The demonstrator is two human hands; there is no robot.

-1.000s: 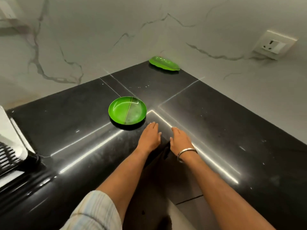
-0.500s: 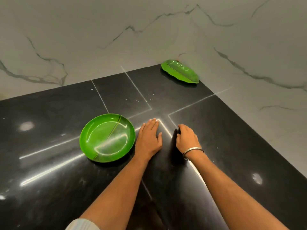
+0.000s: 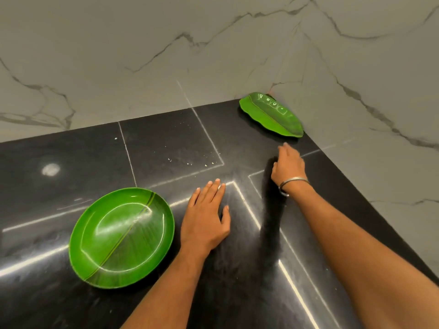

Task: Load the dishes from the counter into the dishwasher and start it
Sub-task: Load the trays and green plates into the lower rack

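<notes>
Neither grip is holding anything: we are resting our left hand (image 3: 204, 219) flat on the counter (image 3: 166, 143) beside the round plate (image 3: 121, 238), bracing, while stretching our right hand (image 3: 288, 162), fingers extended, toward the leaf-shaped plate (image 3: 270, 115) in the far right corner.

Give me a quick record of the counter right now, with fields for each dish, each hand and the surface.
round dish: green round plate, flat on the counter, near left
leaf dish: green leaf-shaped plate, in the far corner against the wall
left hand: flat on the counter beside the round plate, fingers straight, holding nothing
right hand: reaching toward the leaf-shaped plate, not touching it
surface: black counter, a few crumbs
wall: grey marble wall
</notes>
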